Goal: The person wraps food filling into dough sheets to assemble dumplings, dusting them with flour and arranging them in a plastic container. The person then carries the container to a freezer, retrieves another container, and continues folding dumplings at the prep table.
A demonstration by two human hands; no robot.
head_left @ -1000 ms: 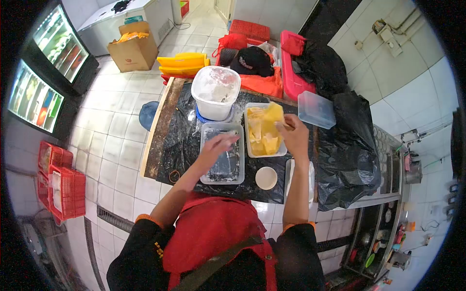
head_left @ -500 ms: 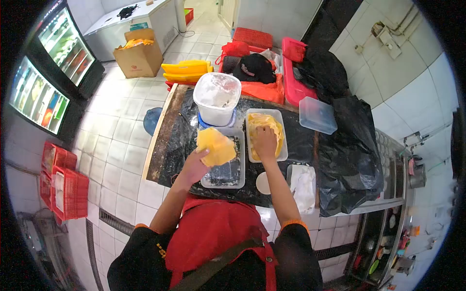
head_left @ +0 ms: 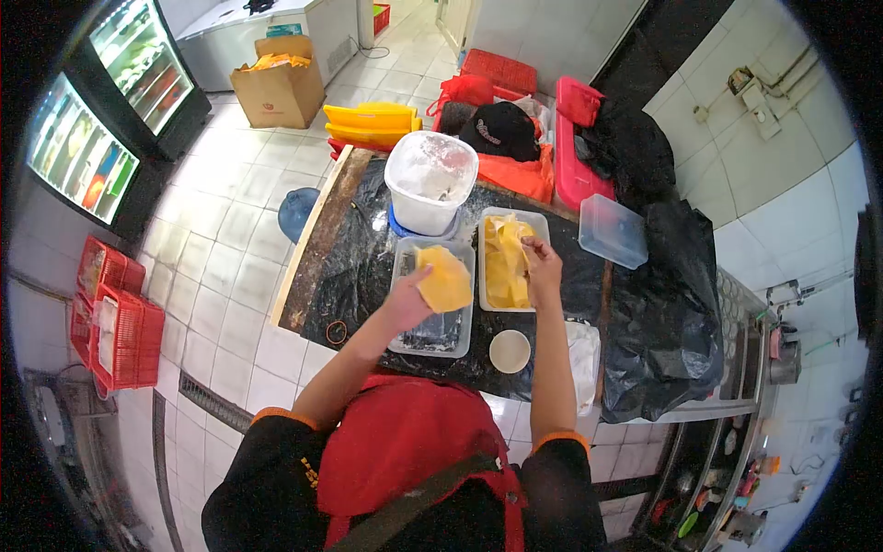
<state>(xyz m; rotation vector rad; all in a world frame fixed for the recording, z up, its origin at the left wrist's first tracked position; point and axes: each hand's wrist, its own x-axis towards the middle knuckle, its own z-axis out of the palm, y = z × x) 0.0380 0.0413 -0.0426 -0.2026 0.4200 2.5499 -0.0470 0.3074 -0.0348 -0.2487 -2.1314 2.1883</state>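
My left hand (head_left: 405, 304) grips a small stack of thin, square yellow dough wrappers (head_left: 445, 281), held over a clear plastic container (head_left: 465, 342) with whitish powder smears. My right hand (head_left: 546, 270) pinches a floppy yellow wrapper (head_left: 513, 247) at the right side of a second plastic container (head_left: 540, 221). More yellow wrappers (head_left: 502, 290) lie inside that one, partly covered by the lifted piece. Close to the containers, a white tub (head_left: 423, 208) dusted with powder rests on a blue lid. A round, pale cup (head_left: 510, 351) stands near the table's front edge.
Black plastic sheeting (head_left: 368, 304) covers the table. At its right lie a clear lid (head_left: 613, 232), a white bag (head_left: 583, 368) and a black plastic bag (head_left: 667, 313). Red crates (head_left: 129, 336) and a cardboard box (head_left: 278, 92) stand on the tiled floor.
My right hand has come up from inside the right container, drawing a yellow wrapper toward its right edge. My left hand has shifted right with its stack. The view has turned slightly.
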